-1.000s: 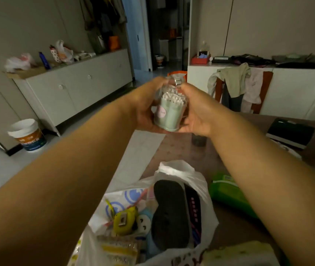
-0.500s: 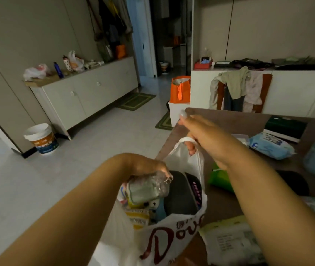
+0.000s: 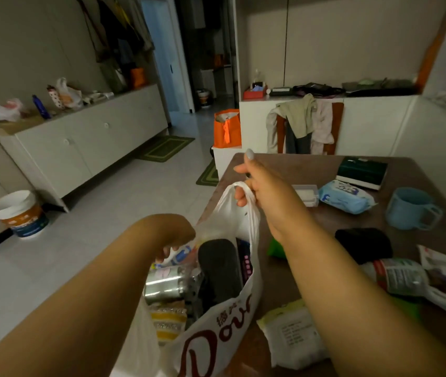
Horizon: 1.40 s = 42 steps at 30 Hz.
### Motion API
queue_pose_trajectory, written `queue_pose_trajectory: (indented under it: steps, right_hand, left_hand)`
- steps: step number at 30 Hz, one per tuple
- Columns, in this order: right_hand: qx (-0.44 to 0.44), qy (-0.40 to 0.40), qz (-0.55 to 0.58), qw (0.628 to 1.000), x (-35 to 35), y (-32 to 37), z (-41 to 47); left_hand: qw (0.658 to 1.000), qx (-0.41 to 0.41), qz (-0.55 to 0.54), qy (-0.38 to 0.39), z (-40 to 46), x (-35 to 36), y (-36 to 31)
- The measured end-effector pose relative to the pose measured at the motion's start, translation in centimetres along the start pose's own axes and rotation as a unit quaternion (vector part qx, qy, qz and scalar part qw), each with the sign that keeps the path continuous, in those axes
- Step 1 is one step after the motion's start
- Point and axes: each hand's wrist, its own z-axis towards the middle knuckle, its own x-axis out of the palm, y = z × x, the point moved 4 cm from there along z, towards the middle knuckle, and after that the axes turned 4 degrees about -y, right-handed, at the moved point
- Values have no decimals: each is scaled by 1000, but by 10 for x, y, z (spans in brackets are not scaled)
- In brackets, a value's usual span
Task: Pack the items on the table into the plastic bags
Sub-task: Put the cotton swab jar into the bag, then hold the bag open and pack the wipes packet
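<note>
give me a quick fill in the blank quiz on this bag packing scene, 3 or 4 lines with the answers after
1. The right hand holds up the white plastic bag by its ____.
2. The mug on the table is light ____ in colour.
3. The left hand is over the ____ of the bag, above the clear jar lying inside.
4. The large letters printed on the bag are ____.

Missing words: handle; blue; opening; red

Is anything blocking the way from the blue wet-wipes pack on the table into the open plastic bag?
Nothing visible blocks it. The wet-wipes pack lies free on the table. The right hand holds the plastic bag open by its handle; the left hand is at the mouth.
</note>
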Motion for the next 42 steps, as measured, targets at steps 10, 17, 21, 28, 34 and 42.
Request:
queue_pose_trajectory:
  steps: [10, 17, 21, 28, 34, 42]
  right_hand:
    - [-9, 14, -91, 996, -29, -5, 1]
    - [57, -59, -48, 995, -108, -36, 14]
    - [134, -121, -45, 983, -158, -73, 21]
    - [249, -178, -81, 948, -234, -136, 27]
    - [154, -161, -142, 964, -211, -145, 38]
    - [14, 87, -109, 990, -35, -80, 91]
  left_hand:
    - [980, 159, -107, 48, -40, -20, -88]
    - [951, 229, -57, 202, -72, 59, -160]
    - [946, 255, -94, 177, -67, 86, -190]
    - [955, 294, 33, 6, -17, 121, -222]
    - [956, 290, 44, -19, -13, 106, -220]
    - [958, 271, -44, -83, -55, 56, -117]
